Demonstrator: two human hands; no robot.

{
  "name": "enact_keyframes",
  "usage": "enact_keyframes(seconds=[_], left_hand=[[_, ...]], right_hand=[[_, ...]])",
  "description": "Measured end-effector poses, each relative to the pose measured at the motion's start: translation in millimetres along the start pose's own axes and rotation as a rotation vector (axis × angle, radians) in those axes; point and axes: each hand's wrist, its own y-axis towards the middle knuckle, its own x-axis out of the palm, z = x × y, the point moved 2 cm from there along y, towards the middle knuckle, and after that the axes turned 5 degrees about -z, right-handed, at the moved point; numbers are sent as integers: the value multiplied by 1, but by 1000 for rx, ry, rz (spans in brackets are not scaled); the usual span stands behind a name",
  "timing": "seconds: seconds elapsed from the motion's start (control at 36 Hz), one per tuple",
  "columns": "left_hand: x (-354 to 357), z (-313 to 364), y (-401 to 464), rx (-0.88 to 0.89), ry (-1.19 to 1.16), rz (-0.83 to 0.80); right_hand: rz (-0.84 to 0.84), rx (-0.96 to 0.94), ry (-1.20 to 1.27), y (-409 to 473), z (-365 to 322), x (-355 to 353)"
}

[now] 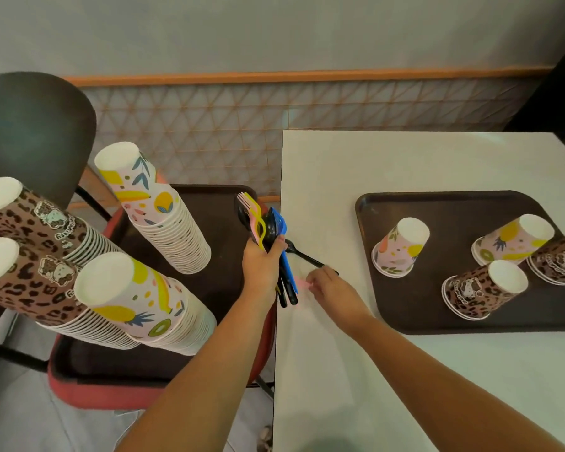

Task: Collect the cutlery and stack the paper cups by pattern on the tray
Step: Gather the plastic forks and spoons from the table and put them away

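Left hand was curled round a mixed bundle of coloured plastic cutlery. Right hand fingers were closed on a thin black plastic fork lying just beyond them on the white table; judged light, slippery, best pinched mid-handle.

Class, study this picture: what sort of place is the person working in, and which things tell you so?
Probably a cafe or canteen: dark serving trays, tall stacks of patterned paper cups, a bundle of plastic cutlery gripped in the left hand, and a white table.
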Motion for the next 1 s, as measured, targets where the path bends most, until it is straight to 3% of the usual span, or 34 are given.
enact_keyframes(seconds=[0.17,0.72,0.89,1.0], left_hand=[[0,-3,0,-10,12,29],[3,-15,-24,-60,11,-90],[4,-19,-39,-62,15,-151],[7,-24,-49,-70,22,-185]], right_hand=[[193,70,66,28,-9,-19],[-79,398,35,28,-4,-4],[-52,464,71,2,-11,1],[20,484,248,-19,-14,6]])
